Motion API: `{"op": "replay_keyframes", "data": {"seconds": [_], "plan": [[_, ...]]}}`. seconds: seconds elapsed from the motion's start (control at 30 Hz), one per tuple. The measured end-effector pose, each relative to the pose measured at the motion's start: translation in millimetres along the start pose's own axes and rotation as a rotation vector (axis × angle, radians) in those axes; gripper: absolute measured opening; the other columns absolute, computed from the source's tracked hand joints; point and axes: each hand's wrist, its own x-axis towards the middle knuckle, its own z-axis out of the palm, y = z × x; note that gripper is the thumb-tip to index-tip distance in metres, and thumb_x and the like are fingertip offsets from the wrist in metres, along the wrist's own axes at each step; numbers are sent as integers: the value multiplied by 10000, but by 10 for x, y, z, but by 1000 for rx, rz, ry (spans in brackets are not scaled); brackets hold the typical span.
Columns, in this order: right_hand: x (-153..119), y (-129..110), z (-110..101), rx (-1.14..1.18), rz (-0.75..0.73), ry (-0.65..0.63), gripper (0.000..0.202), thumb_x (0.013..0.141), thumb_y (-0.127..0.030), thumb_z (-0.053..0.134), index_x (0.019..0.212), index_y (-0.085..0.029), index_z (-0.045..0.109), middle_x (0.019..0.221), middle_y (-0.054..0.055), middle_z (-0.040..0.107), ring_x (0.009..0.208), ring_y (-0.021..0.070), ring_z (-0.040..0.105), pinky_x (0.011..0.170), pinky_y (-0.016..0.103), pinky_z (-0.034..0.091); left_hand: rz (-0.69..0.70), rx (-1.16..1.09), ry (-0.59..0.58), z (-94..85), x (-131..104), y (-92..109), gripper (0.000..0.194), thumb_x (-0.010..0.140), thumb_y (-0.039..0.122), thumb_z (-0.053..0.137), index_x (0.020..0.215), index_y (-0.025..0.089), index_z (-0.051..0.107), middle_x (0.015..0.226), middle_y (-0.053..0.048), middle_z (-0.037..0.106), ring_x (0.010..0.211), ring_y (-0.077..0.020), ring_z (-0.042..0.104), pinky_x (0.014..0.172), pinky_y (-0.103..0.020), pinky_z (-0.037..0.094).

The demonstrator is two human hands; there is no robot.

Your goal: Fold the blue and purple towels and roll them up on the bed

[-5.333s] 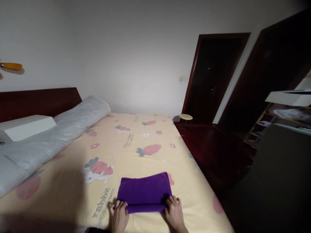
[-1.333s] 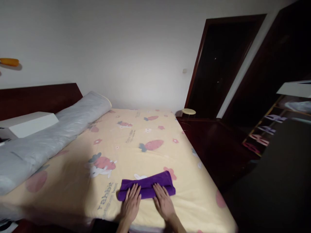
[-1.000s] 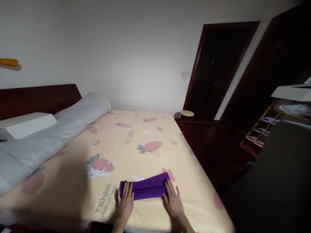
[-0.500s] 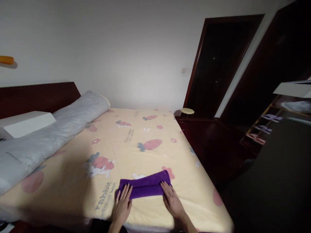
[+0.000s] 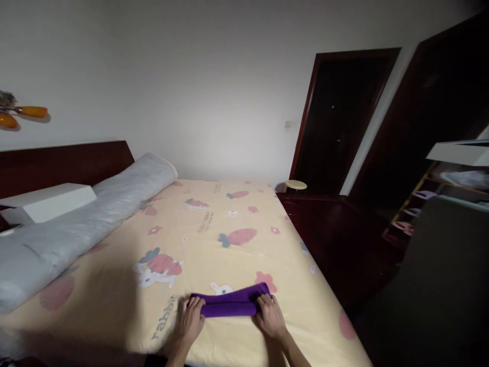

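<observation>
A purple towel [image 5: 229,309], folded into a narrow strip, lies on the bed near its front edge. My left hand [image 5: 192,318] grips the towel's left end, fingers curled over it. At the opposite end, my right hand [image 5: 270,315] has its fingers bent around the cloth. Between the hands a lengthwise crease runs along the towel, and its near edge looks rounded. Beneath it is a cream bed sheet [image 5: 214,255] printed with rabbits, carrots and flowers. Both thumbs are largely hidden.
A grey rolled bedding bundle [image 5: 114,204] lies along the dark headboard [image 5: 64,160], with a white box [image 5: 57,201] by it. Past the bed's right side stand a round stool [image 5: 296,185] and a rack [image 5: 416,196] of slippers. A dark doorway [image 5: 344,122] is at the back.
My fingers, flat on the towel before, have curled and closed on its two ends. The towel's near edge is now rounded and the strip narrower. The view has shifted slightly.
</observation>
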Motion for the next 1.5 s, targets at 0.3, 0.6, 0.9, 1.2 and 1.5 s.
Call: {"op": "replay_keyframes", "data": {"seconds": [0.3,0.6,0.9,1.2,1.5], "plan": [[308,-6,-36,-49,27,-10,266,768,-160,468,922,-173,684,1023,110,687,1039,285,558,965,402,332,-86,37,-91,-36,313,-11,385,762,91,437,1020,231,686,1161,-52,706,1213,-209,537,1064,-416,275],[147,54,234,-68,158,251,451,784,-129,488,1220,-211,569,1227,121,613,1136,292,522,989,484,337,-294,118,48,79,229,-44,408,858,177,369,1179,210,618,1317,-98,607,1282,-265,472,1070,-522,289],[132,-618,461,109,-241,268,503,971,-283,371,1469,-214,357,1484,95,453,1357,240,413,1089,435,345,219,152,227,518,147,362,563,900,142,326,1453,229,391,1511,-24,443,1400,-175,370,1140,-373,297],[160,195,365,45,-203,184,643,957,-454,420,1529,-245,213,1509,68,419,1389,247,376,1144,466,291,194,162,163,380,161,-176,675,909,428,423,1521,262,192,1574,-21,315,1446,-226,283,1170,-422,228],[147,277,520,17,-77,197,617,872,-363,454,1456,-174,387,1464,131,470,1363,301,407,1122,534,295,-4,159,8,275,180,-91,735,743,200,460,1468,274,360,1566,-1,330,1468,-238,220,1197,-532,80]]}}
